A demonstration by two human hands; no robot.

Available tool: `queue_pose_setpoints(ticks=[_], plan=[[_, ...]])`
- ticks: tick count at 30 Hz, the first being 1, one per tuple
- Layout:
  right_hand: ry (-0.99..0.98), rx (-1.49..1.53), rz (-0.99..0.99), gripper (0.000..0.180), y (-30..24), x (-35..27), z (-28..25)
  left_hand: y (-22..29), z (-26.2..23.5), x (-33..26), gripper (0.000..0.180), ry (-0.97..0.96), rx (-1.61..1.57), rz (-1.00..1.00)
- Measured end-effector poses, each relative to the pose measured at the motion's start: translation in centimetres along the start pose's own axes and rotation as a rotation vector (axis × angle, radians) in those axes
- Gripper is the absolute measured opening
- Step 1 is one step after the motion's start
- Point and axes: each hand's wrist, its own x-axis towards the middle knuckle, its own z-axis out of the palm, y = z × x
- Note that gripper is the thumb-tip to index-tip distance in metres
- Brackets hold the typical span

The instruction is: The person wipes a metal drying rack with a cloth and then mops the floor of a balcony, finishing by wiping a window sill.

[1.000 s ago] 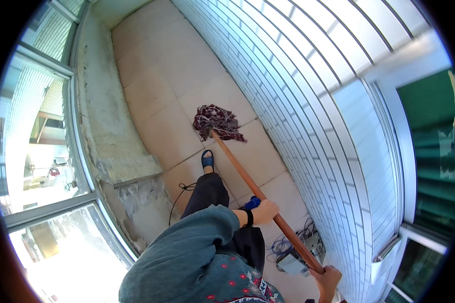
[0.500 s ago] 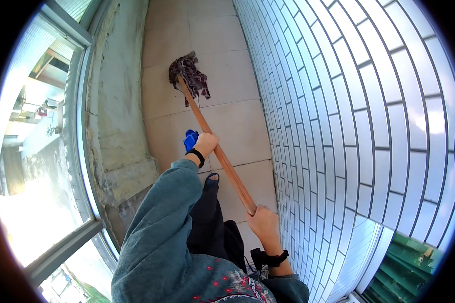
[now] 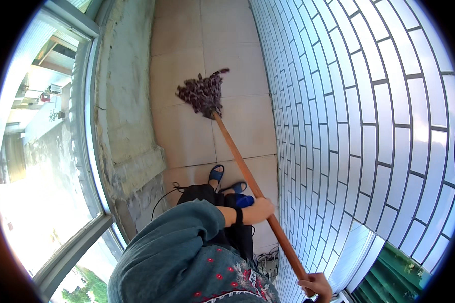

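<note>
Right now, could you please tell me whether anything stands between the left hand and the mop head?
Nothing visible does: the wooden handle runs uncovered from the left hand to the mop head, with the blue slippers to its left in the picture.

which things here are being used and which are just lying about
In use:
- mop head
- mop handle, held by the left hand and, near its end, the right hand

Just lying about:
- dark cable on the left
- tangled cords near the brick-patterned wall
</note>
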Motion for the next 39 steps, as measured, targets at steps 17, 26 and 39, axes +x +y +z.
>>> queue_pose_setpoints(ticks=[17, 26, 39], plan=[[1.079, -0.724, -0.364, 0.039, -5.3, -8.7, -1.6, 3.1, -1.0, 12.6, 0.029, 0.245, -0.152, 0.071], [0.268, 0.591, -0.563, 0.043, -7.6, -5.0, -6.6, -4.0, -2.7, 16.8, 0.03, 0.406, 0.04, 0.054], [-0.072, 0.244, -0.466, 0.016, -11.0, -0.3, -5.7, -8.9, -3.2, 16.9, 0.02, 0.104, 0.052, 0.086]])
